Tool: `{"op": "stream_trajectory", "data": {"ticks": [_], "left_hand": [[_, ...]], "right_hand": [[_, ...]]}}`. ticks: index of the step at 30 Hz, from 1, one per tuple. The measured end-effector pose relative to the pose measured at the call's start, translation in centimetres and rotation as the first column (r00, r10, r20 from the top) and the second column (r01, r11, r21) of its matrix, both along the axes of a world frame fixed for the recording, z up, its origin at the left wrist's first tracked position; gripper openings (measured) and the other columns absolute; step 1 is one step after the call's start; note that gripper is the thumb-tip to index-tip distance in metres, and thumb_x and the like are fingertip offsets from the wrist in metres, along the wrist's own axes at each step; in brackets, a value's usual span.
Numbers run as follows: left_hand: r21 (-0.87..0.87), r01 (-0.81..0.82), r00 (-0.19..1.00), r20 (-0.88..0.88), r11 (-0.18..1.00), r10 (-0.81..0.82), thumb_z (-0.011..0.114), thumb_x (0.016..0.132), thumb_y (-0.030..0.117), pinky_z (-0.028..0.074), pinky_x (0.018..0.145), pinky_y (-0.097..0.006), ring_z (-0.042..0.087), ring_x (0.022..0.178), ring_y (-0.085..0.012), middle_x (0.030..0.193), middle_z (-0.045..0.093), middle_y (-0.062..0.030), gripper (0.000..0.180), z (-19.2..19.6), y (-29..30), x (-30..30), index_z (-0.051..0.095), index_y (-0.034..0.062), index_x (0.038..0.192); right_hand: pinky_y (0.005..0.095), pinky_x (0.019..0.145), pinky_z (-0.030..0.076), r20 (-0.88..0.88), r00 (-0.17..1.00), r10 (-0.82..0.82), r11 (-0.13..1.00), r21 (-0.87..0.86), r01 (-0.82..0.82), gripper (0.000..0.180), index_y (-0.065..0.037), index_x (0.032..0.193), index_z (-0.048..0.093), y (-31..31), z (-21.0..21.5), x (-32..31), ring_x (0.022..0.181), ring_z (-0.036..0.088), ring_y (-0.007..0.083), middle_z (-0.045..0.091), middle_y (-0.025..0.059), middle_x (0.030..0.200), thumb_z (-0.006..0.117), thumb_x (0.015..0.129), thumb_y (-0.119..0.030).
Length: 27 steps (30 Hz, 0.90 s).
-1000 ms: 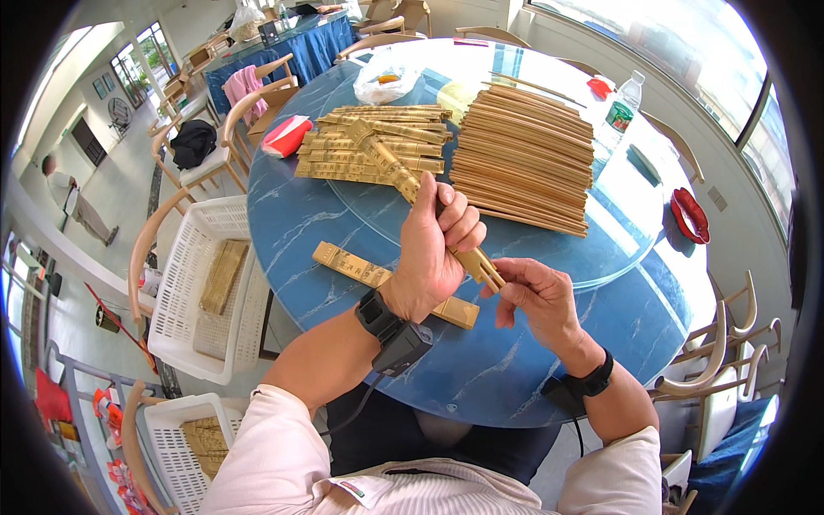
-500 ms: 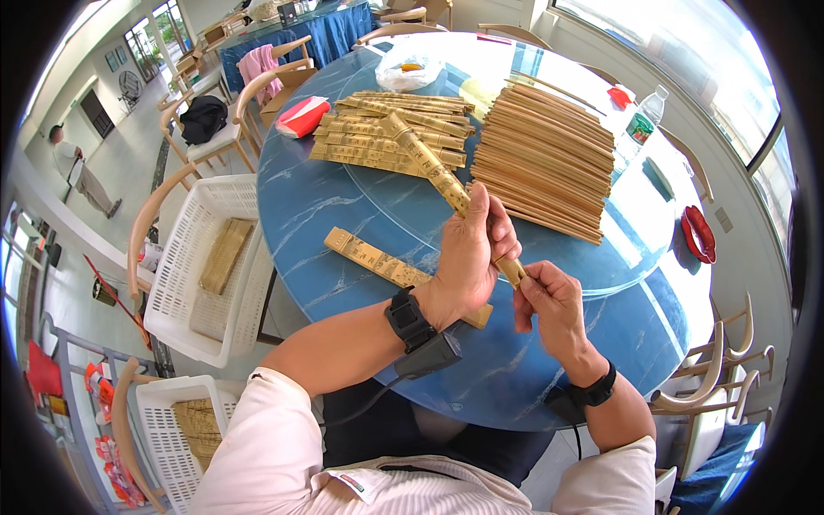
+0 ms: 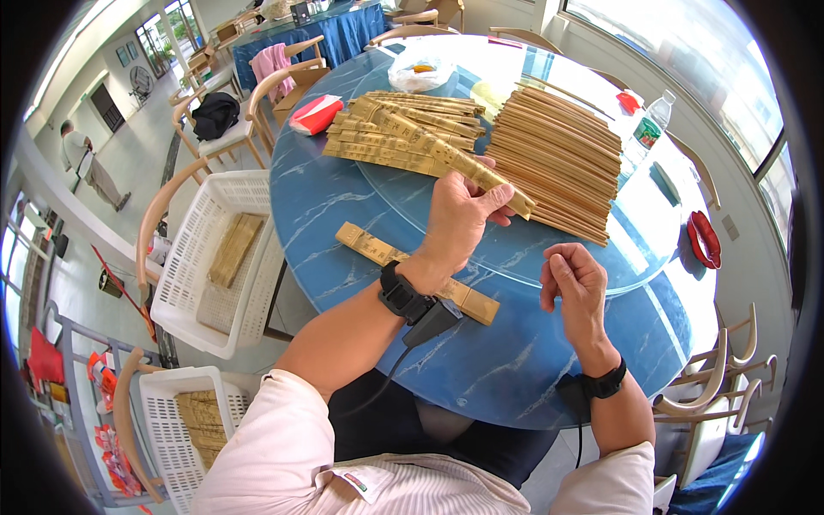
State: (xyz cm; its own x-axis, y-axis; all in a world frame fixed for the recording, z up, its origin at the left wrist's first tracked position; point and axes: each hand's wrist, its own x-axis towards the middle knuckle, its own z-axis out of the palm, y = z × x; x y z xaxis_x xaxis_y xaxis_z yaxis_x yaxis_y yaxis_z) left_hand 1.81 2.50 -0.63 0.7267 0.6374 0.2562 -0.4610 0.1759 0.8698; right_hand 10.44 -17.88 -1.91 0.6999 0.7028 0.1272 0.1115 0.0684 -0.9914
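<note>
My left hand (image 3: pixel 463 210) is closed on a long gold printed paper sleeve (image 3: pixel 463 159), pinched near its near end between thumb and fingers. Its far end reaches over a stack of similar gold sleeves (image 3: pixel 369 142); whether it touches them I cannot tell. To the right, my right hand (image 3: pixel 577 287) is raised above the table, empty, its fingers loosely bent and apart. Below my left wrist, one more gold sleeve (image 3: pixel 470 302) lies flat on the blue table, partly hidden by my forearm. A broad row of thin brown sticks (image 3: pixel 558 163) lies just beyond my hands.
The round blue table (image 3: pixel 318 223) carries a glass turntable, a red-and-white packet (image 3: pixel 316 114), a white plastic bag (image 3: pixel 421 69), a bottle (image 3: pixel 654 120) and a red dish (image 3: pixel 704 239). White baskets (image 3: pixel 184 292) with gold bundles stand at left. A person (image 3: pixel 90 163) stands farther off.
My right hand has let go of the sleeve's near end and drawn slightly right. My left hand has moved up with the sleeve, tilting it flatter over the stack.
</note>
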Motion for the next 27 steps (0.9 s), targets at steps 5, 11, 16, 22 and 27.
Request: {"op": "stream_trajectory", "data": {"ticks": [5, 11, 16, 22, 27], "left_hand": [[-0.170, -0.069, 0.997, 0.023, 0.983, 0.074, 0.077, 0.096, 0.008, 0.061, 0.068, -0.031, 0.074, 0.079, -0.0186, 0.094, 0.074, -0.0113, 0.030, -0.8, 4.4, 0.4, 0.064, -0.0029, 0.121], [-0.429, -0.192, 0.976, -0.178, 0.883, 0.125, 0.069, 0.096, 0.011, 0.054, 0.054, -0.036, 0.064, 0.065, -0.0175, 0.078, 0.062, -0.0058, 0.011, -2.6, 8.5, 0.6, 0.062, 0.0048, 0.091], [-0.433, -0.189, 0.973, -0.204, 0.881, 0.108, 0.066, 0.099, 0.010, 0.041, 0.054, -0.035, 0.049, 0.062, -0.0127, 0.077, 0.049, -0.0008, 0.019, -2.7, 8.7, 0.4, 0.055, 0.0109, 0.083], [-0.380, -0.190, 0.969, -0.221, 0.905, 0.111, 0.065, 0.099, 0.007, 0.040, 0.054, -0.034, 0.045, 0.061, -0.0116, 0.078, 0.046, 0.0000, 0.015, -2.6, 8.7, 0.1, 0.052, 0.0127, 0.093], [-0.292, -0.371, 0.922, -0.234, 0.882, 0.310, 0.066, 0.098, 0.005, 0.043, 0.053, -0.034, 0.046, 0.061, -0.0108, 0.083, 0.049, -0.0008, 0.036, -1.5, 6.7, 0.5, 0.048, 0.0110, 0.129]], "right_hand": [[0.0228, 0.047, 0.044, 0.064, 0.997, 0.039, 0.999, -0.030, -0.037, 0.011, 0.001, 0.105, 0.067, -0.2, 0.3, -0.3, 0.054, 0.060, 0.0101, 0.066, 0.0042, 0.076, 0.058, 0.106, -0.006], [0.0227, 0.047, 0.043, 0.077, 0.997, 0.024, 0.999, -0.040, -0.021, 0.010, 0.001, 0.103, 0.067, -0.2, 0.5, -0.3, 0.053, 0.060, 0.0097, 0.066, 0.0042, 0.074, 0.058, 0.105, -0.003], [0.0227, 0.046, 0.043, 0.089, 0.996, 0.028, 0.999, -0.038, -0.025, 0.010, 0.000, 0.103, 0.067, -0.3, 0.2, 0.0, 0.053, 0.060, 0.0096, 0.066, 0.0039, 0.074, 0.059, 0.105, -0.003], [0.0228, 0.047, 0.043, 0.089, 0.995, 0.042, 0.998, -0.052, -0.037, 0.010, 0.001, 0.103, 0.068, -0.2, 0.2, 0.0, 0.054, 0.060, 0.0093, 0.066, 0.0037, 0.074, 0.059, 0.105, -0.004], [0.0230, 0.047, 0.043, 0.090, 0.995, 0.051, 0.997, -0.063, -0.046, 0.010, 0.001, 0.104, 0.068, -0.3, 0.2, 0.1, 0.054, 0.060, 0.0092, 0.066, 0.0037, 0.074, 0.060, 0.105, -0.005]]}}
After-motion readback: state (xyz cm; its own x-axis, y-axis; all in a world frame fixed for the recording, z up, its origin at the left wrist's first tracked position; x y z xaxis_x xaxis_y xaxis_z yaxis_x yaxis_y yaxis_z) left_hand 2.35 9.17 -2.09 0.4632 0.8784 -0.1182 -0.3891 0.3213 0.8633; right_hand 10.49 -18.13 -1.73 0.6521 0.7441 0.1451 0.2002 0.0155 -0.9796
